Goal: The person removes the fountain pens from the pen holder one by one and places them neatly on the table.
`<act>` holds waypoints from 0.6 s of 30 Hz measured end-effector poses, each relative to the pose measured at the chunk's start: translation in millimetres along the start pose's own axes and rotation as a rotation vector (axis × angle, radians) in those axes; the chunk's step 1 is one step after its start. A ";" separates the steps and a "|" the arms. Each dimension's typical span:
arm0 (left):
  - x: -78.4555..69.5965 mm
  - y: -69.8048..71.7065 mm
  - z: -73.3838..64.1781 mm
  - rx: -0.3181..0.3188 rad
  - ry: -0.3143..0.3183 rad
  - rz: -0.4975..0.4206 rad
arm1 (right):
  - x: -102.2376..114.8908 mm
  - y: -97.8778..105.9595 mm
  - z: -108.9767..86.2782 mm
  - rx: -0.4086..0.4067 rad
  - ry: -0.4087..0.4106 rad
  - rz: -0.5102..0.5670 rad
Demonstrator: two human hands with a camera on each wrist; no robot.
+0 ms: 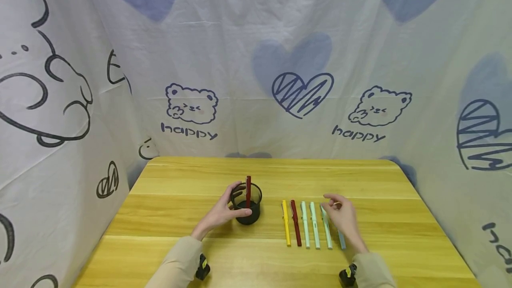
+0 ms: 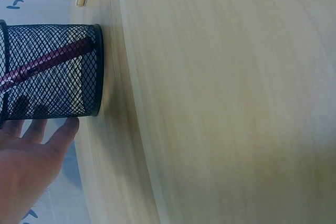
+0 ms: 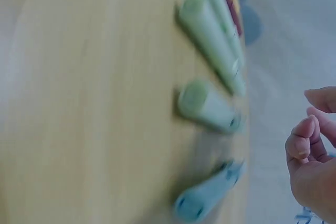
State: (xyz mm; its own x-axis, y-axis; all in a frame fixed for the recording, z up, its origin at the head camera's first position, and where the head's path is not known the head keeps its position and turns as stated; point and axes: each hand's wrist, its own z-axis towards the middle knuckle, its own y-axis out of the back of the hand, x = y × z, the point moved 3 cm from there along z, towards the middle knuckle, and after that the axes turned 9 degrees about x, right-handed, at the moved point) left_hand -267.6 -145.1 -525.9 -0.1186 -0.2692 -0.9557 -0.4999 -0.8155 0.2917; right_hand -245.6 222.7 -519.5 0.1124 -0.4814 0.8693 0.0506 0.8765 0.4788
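A black mesh pen holder (image 1: 248,218) stands upright on the table, with a dark red pen (image 1: 248,188) leaning inside it. My left hand (image 1: 222,213) holds the holder from its left side, thumb across the near side and fingers around the far side. In the left wrist view, the fingertips meet the mesh wall (image 2: 50,85). My right hand (image 1: 343,218) hovers over the right end of a row of pens, fingers bent and holding nothing. Beneath it lie a mint green pen (image 1: 326,230) and a blue pen (image 1: 342,240), the blue one partly hidden by the hand.
Further left in the row lie a yellow pen (image 1: 286,226), another dark red pen (image 1: 296,226) and two more mint green pens (image 1: 306,228). They rest side by side on the wooden table (image 1: 192,177). A printed curtain (image 1: 240,141) hangs behind the table's far edge.
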 end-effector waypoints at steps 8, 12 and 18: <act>1.1 0.6 1.0 -0.002 -0.007 -0.018 | 29.8 -32.9 3.3 0.054 0.149 0.106; 0.1 0.3 0.9 -0.003 0.006 -0.012 | 45.7 -50.5 6.6 0.086 0.211 0.118; -1.1 -0.6 -0.6 0.003 0.022 -0.024 | 67.8 -76.8 18.2 0.137 0.277 0.115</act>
State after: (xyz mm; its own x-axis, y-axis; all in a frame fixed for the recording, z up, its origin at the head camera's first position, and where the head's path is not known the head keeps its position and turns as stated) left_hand -266.7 -144.6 -525.0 -0.0875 -0.2614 -0.9612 -0.5047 -0.8203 0.2690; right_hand -259.9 122.7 -495.1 0.3760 -0.3417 0.8613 -0.1101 0.9065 0.4076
